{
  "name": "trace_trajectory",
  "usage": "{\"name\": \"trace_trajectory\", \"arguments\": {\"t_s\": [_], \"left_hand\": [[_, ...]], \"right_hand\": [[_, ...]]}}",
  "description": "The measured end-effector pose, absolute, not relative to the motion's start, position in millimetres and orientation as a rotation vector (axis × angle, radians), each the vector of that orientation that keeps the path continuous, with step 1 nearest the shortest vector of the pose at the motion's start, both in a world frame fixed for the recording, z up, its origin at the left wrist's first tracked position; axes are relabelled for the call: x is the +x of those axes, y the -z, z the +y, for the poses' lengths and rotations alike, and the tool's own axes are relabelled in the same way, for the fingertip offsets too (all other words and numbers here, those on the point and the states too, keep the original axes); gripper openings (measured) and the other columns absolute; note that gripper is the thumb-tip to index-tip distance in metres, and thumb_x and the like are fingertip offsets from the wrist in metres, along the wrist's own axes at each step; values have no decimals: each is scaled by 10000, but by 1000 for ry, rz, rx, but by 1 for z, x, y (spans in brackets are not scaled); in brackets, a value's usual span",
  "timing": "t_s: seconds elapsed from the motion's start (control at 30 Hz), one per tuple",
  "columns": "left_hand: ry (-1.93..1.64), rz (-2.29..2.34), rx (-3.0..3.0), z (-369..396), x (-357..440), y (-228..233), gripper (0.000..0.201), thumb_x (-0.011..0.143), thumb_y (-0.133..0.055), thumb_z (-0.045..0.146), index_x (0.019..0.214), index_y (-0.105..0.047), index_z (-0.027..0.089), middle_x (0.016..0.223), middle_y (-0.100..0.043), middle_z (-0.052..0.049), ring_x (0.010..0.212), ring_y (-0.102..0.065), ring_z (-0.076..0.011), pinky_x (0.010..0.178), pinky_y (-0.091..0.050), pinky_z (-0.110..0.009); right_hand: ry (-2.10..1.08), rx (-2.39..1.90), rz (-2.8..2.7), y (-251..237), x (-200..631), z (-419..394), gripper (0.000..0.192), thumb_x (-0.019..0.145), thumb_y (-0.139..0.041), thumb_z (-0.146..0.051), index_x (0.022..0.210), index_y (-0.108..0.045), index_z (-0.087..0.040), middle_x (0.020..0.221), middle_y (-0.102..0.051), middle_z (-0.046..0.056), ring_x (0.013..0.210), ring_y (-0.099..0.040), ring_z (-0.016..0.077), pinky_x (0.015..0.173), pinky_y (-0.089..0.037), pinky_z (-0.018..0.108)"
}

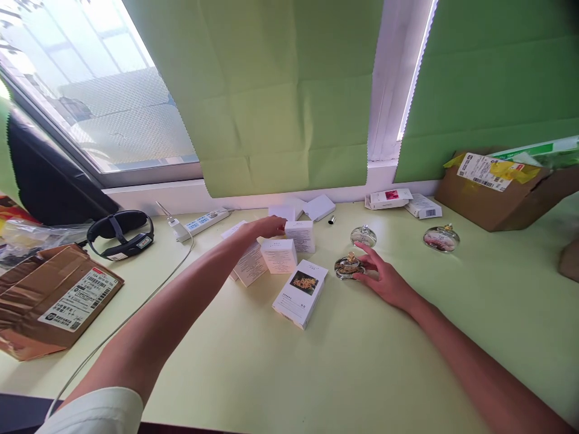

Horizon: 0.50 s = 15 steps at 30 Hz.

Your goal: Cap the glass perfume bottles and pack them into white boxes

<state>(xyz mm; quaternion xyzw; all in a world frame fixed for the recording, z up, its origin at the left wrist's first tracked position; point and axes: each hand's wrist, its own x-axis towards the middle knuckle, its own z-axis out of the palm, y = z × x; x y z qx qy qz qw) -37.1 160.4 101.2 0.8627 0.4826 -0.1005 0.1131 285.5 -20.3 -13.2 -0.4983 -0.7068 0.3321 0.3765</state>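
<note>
Among a group of white boxes, my left hand [270, 226] reaches far forward, its fingers curled together at the left edge of an upright white box [300, 237]. Its fingertips are partly hidden, so what they hold cannot be made out. My right hand [383, 278] has thumb and fingers around the right side of a glass perfume bottle [347, 267] with a gold neck, which rests on the table. Just behind it is a second perfume bottle [363, 235]. Between my hands lies a flat white box [301, 293] with a flower picture. Another white box [279, 256] stands beside it.
Farther right sits a perfume bottle [441, 239]. White cartons [389, 199] lie by the wall near a cardboard box [493, 193]. A small dark cap [332, 220] lies behind the bottles. At left are a power strip [208, 221], a black headset [121, 238] and a brown parcel [58, 301].
</note>
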Motion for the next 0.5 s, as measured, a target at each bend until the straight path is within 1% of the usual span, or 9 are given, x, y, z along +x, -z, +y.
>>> {"name": "trace_trajectory", "arguments": {"t_s": [0.07,0.13,0.2,0.27,0.33,0.37,0.43,0.5], "left_hand": [[241,1538,2577,160,-42,-113,179,839,-597,290,978,-679,213,1041,-734,-47,984,-650,-200,874,-476,-268],[139,1685,2609,154,-47,-133,208,874,-574,303,1038,-672,221,1053,-726,-58,978,-654,-210,865,-478,-284],[-18,1793,2646,137,-47,-154,266,935,-492,322,1121,-642,205,1109,-701,-84,983,-650,-226,859,-480,-314],[-214,1801,2702,111,-39,-171,314,986,-418,352,1199,-599,209,1168,-670,-81,1003,-634,-216,864,-480,-321],[-576,1540,2760,78,-21,-175,281,984,-466,339,1172,-619,198,1115,-667,-72,930,-642,-179,844,-490,-302],[-654,1384,2747,62,-11,-173,275,989,-472,332,1180,-621,202,1116,-660,-66,909,-645,-160,834,-497,-288],[-635,1119,2725,36,13,-161,281,996,-476,327,1196,-626,200,1111,-652,-67,879,-648,-144,824,-505,-281],[-566,956,2720,20,33,-146,304,1010,-451,338,1212,-625,192,1125,-647,-76,855,-643,-144,823,-505,-295]], "right_hand": [[-846,-1292,-1804,12,286,-21,695,923,-600,-478,1533,-282,-383,1301,-625,67,1193,-638,260,1076,-452,505],[-849,-1321,-1800,11,285,-22,702,915,-607,-493,1530,-288,-388,1298,-630,73,1186,-644,273,1058,-470,502],[-854,-1336,-1796,10,285,-22,728,898,-627,-509,1530,-285,-392,1314,-624,78,1190,-642,282,1046,-482,501],[-838,-1318,-1793,9,285,-22,774,874,-658,-517,1533,-270,-395,1346,-605,78,1213,-625,287,1056,-477,510],[-777,-1267,-1781,7,284,-23,822,855,-688,-508,1540,-246,-400,1361,-592,71,1242,-599,285,1080,-457,525],[-740,-1236,-1774,7,284,-23,840,853,-696,-496,1545,-230,-402,1360,-590,67,1250,-589,281,1091,-447,533],[-676,-1190,-1761,5,284,-24,866,855,-704,-470,1557,-201,-408,1358,-589,63,1255,-580,275,1097,-437,548],[-637,-1173,-1758,3,283,-25,887,853,-714,-453,1564,-184,-411,1365,-585,64,1253,-580,277,1087,-443,559]]}}
